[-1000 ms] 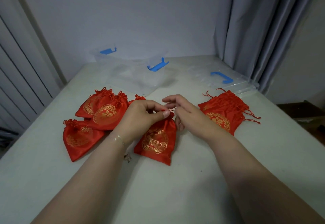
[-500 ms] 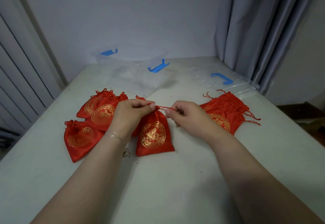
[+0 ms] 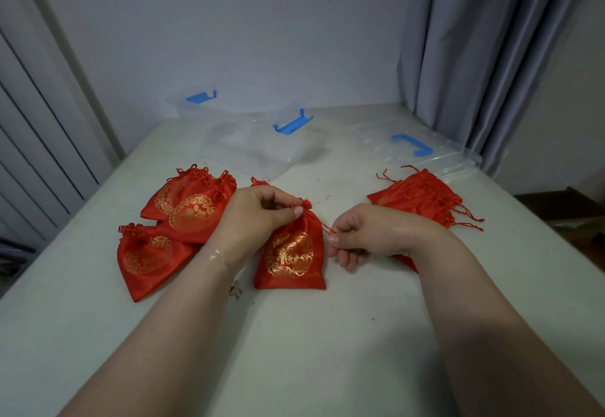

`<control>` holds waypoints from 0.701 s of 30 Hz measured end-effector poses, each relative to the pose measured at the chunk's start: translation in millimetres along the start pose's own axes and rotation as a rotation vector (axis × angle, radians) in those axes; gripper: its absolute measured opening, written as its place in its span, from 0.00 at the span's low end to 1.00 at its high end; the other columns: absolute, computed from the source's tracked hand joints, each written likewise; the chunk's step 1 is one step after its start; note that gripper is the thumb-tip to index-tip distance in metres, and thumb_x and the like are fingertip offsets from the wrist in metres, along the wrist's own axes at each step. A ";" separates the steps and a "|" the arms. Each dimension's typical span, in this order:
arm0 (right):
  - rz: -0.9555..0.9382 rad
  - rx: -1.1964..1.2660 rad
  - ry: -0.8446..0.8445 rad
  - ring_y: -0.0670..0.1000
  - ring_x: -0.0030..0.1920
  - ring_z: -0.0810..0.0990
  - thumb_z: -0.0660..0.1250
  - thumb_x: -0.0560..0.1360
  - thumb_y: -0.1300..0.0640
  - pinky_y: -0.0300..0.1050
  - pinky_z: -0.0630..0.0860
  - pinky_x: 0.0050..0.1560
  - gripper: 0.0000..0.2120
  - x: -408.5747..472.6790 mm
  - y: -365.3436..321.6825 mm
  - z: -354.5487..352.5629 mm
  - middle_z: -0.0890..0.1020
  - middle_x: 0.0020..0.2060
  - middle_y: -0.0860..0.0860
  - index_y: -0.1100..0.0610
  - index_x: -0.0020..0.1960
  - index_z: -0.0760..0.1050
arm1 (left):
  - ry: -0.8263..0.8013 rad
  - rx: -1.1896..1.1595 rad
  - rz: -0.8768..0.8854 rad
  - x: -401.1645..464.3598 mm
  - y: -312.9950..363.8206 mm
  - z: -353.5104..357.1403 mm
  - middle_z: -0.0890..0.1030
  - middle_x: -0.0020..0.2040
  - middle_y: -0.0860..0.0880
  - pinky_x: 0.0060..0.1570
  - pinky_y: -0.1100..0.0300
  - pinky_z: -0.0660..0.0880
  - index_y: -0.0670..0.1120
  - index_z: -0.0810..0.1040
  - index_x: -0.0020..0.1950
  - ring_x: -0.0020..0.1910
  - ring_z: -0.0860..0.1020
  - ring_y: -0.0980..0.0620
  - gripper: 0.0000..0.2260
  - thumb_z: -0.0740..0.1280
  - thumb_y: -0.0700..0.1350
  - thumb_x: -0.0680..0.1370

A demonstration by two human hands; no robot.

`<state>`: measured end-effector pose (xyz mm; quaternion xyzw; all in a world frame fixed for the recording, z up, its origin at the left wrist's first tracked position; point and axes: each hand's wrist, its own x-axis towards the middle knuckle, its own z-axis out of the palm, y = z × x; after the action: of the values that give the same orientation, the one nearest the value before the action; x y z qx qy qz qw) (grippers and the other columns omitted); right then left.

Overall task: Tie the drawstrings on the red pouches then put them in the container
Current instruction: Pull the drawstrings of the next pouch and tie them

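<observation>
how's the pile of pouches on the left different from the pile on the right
The left pile has necks cinched into bunched ruffles; the right pile has flat, open necks with loose drawstrings trailing out. The left pile's pouches are spread apart, each gold print showing; the right pile's are stacked tightly and partly hidden behind the right hand. The left pile looks plump, the right pile flat. Both are red and lie on the table.

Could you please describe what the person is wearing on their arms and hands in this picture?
Both forearms are bare, with no sleeves in view. The left hand has a thin, fine bracelet at the wrist. The right hand shows no gloves, watch or bracelet.
</observation>
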<state>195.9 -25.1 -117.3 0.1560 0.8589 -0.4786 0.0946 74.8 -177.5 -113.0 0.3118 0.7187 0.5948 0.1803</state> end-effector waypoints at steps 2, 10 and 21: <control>0.032 -0.007 -0.050 0.46 0.32 0.81 0.60 0.80 0.57 0.39 0.75 0.38 0.12 -1.4 0.4 -1.4 0.82 0.32 0.50 0.58 0.42 0.77 | -0.024 0.019 0.000 -1.1 0.0 2.0 0.83 0.38 0.47 0.38 0.69 0.76 0.41 0.83 0.42 0.36 0.80 0.58 0.04 0.74 0.34 0.70; -0.112 -0.022 0.474 0.43 0.31 0.75 0.69 0.74 0.49 0.41 0.72 0.40 0.08 4.7 -1.0 -3.6 0.79 0.36 0.48 0.54 0.42 0.79 | -0.083 0.057 0.023 -2.2 3.8 0.1 0.83 0.36 0.50 0.33 0.72 0.72 0.41 0.83 0.43 0.33 0.79 0.61 0.03 0.72 0.35 0.71; -0.250 -0.238 0.627 0.41 0.36 0.73 0.70 0.73 0.53 0.39 0.69 0.39 0.04 15.0 -17.1 24.8 0.77 0.37 0.45 0.52 0.45 0.76 | 0.046 -0.239 -0.131 -3.2 5.0 5.7 0.82 0.31 0.49 0.30 0.70 0.74 0.38 0.82 0.44 0.29 0.80 0.60 0.03 0.71 0.33 0.71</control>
<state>176.1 -52.0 -121.5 0.1768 0.9083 -0.3119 -0.2154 81.9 -174.9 -109.9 0.2269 0.6655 0.6699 0.2383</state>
